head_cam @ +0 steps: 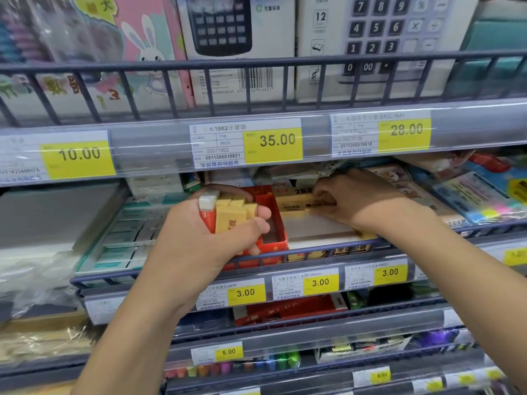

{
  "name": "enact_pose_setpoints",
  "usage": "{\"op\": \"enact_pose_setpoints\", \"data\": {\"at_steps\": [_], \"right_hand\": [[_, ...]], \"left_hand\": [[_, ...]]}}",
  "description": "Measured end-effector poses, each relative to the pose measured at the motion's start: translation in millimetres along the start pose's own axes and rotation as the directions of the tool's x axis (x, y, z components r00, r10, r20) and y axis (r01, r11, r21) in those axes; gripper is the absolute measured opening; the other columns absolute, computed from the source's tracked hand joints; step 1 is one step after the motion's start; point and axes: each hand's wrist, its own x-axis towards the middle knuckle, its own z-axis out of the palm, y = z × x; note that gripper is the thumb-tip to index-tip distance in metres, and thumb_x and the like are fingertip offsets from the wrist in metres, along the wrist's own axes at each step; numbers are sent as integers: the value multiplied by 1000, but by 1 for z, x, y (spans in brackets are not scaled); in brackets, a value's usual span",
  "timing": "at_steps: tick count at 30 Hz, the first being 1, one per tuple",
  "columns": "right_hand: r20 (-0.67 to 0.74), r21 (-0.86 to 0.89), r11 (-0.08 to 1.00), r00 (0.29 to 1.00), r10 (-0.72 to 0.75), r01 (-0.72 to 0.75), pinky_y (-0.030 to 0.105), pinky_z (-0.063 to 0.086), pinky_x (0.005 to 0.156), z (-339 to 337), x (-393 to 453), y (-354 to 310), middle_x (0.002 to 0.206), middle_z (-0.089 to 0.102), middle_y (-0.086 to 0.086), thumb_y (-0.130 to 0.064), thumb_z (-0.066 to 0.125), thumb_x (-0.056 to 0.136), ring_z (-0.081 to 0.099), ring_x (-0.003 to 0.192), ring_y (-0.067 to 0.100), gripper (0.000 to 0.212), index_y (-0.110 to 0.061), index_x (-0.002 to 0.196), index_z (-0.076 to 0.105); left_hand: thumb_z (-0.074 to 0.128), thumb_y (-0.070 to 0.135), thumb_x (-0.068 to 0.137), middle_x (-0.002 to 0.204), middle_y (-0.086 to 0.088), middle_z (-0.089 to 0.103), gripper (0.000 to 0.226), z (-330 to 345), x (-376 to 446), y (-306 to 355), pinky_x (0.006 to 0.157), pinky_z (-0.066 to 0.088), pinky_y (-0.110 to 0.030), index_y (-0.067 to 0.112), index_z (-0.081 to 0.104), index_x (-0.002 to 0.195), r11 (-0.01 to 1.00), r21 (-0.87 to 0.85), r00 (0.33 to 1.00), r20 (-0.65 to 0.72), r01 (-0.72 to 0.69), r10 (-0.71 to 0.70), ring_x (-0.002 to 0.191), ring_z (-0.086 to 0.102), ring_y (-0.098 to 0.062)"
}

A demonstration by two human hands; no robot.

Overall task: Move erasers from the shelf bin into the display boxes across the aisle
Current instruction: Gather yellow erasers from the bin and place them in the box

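A shop shelf (256, 263) with dark wire rails and yellow price tags fills the view; calculator boxes (242, 47) stand on the tier above, and packs of bright sticky notes (484, 203) lie at the right of the middle tier. On that middle tier a red cardboard box (271, 223) sits beside a yellow box (328, 253) with a pale floor, where a few tan erasers (299, 205) lie toward the back. The left hand (211, 238) hovers in front of the red box, its grip clamped on a bundle of erasers (231, 216), several tan blocks with one white and red eraser (206, 206) at the left side of the bunch. The right hand (350, 201) reaches into the yellow box, fingers curled down onto the tan erasers there; whether its grip has closed on one I cannot tell
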Motion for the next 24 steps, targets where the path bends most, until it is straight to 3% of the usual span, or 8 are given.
{"op": "enact_pose_setpoints", "data": {"at_steps": [2,3,5,7,10,17,21,24], "right_hand": [[-97,29,1000,995,11,-9,31,49,81,-7,-14,-5,111,69,-5,-56,58,92,61,101,23,34,-37,119,60],[-152,163,986,988,-3,28,29,49,79,-11,-24,-9,106,69,-13,-58,58,90,62,98,18,32,-41,117,60],[-262,543,816,963,-62,200,23,50,68,-16,-47,-25,96,68,-20,-58,63,85,63,82,5,28,-47,111,62],[-355,702,612,924,-142,364,23,53,64,-18,-65,-46,97,68,-16,-51,70,84,64,77,8,32,-44,114,66],[-374,687,589,902,-215,425,35,54,67,-11,-73,-69,95,64,-6,-51,74,83,62,85,15,44,-42,124,60],[-471,663,626,878,-78,412,13,44,78,2,-80,-93,97,57,-17,-40,71,87,55,99,5,36,-38,121,60],[-486,667,641,874,-13,381,16,46,80,6,-81,-106,103,50,-16,-28,68,86,55,97,5,38,-36,122,58],[-477,729,565,878,16,386,17,48,77,4,-78,-107,96,55,-16,-22,70,83,56,96,8,35,-34,114,62]], "left_hand": [[80,18,72,94,0,81,14,1,-1,0,65,56,-20,26,82,83,1000,-15,1000,14,8,-7,65,72,-16],[80,19,72,96,1,81,13,1,-1,0,65,57,-20,25,83,83,999,-28,1000,17,17,-16,66,72,-16],[84,25,68,95,0,81,15,1,-2,0,66,56,-19,21,83,83,998,-60,999,19,36,-35,65,71,-15],[84,35,63,85,-4,80,26,1,-2,0,66,56,-19,18,82,83,994,-94,999,15,50,-49,66,72,-16],[84,32,66,88,-11,80,24,2,-3,2,70,58,-22,22,83,87,978,-193,997,39,78,-72,80,77,-19],[86,25,75,98,-16,80,24,1,-4,4,74,60,-25,14,83,96,954,-270,992,27,129,-126,90,79,-27],[84,31,68,96,-15,80,28,2,-5,3,74,61,-27,16,84,92,963,-240,993,28,122,-119,88,79,-29],[83,31,68,94,-14,81,27,1,-5,3,71,60,-24,16,84,90,961,-246,992,19,125,-124,85,79,-25]]}}
